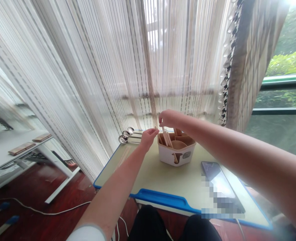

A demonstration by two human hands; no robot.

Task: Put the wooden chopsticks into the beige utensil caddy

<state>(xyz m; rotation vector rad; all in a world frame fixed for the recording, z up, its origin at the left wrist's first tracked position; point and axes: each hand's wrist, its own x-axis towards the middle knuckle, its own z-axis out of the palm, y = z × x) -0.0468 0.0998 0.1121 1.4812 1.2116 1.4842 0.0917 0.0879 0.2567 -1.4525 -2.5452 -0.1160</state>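
Observation:
A white cutlery holder (176, 156) with a wooden inner tray stands at the back of a small blue-rimmed table (163, 198). Wooden chopsticks (167, 139) stick up out of it. My right hand (168, 118) hovers just above the holder, fingers pinched on the top of the chopsticks. My left hand (148, 138) is at the holder's left edge, fingers curled together near the same chopstick ends. Several metal spoons (126, 135) lie at the table's far left corner. More chopsticks (122, 157) lie flat on the table beside them.
A phone (222, 187) with a cable lies on the table's right side. String curtains (107, 73) hang directly behind the table. A white desk (17, 150) stands to the left on a red wooden floor, with cables running across it.

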